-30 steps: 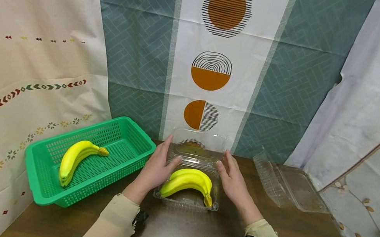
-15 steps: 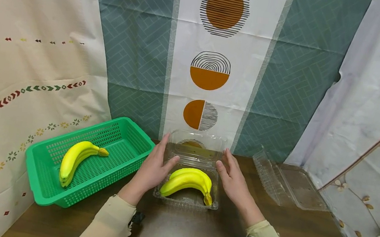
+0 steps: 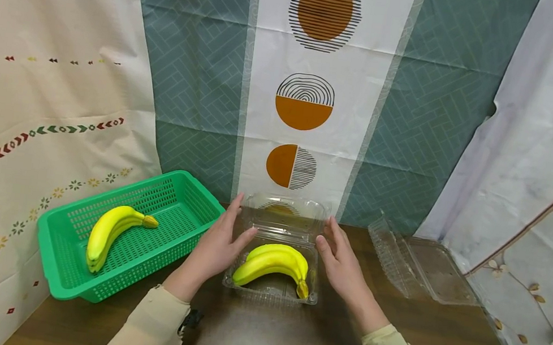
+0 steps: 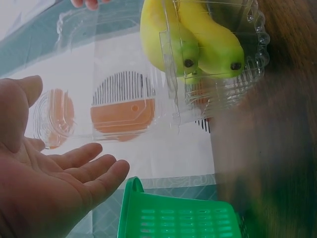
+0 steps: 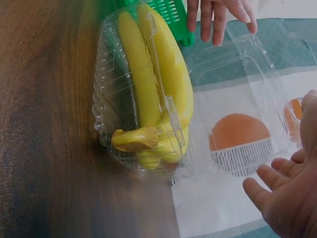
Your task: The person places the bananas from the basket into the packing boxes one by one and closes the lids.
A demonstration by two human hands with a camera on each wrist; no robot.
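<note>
In the head view a clear plastic clamshell box (image 3: 270, 295) stands on the table with its lid (image 3: 308, 210) raised at the back. A bunch of yellow bananas (image 3: 271, 263) lies in its base, stem toward the right front. My left hand (image 3: 217, 245) is held beside the box's left side, fingers relaxed and holding nothing. On the opposite side, my right hand (image 3: 340, 259) stands near the lid's right edge with its fingers loosely extended. In the left wrist view, a gap shows between the left hand (image 4: 64, 178) and the box. The right wrist view shows the bananas (image 5: 153, 84) through the clear wall.
A green plastic basket (image 3: 143, 262) with another banana bunch (image 3: 113, 233) sits at the left. Toward the right lies a second clear clamshell box (image 3: 441, 274), opened out. Patterned cloths (image 3: 201, 73) hang behind the brown table (image 3: 257, 341).
My left hand has drifted a little to the left, away from the box. The raised lid has tipped slightly lower. My right hand and the bananas have hardly moved.
</note>
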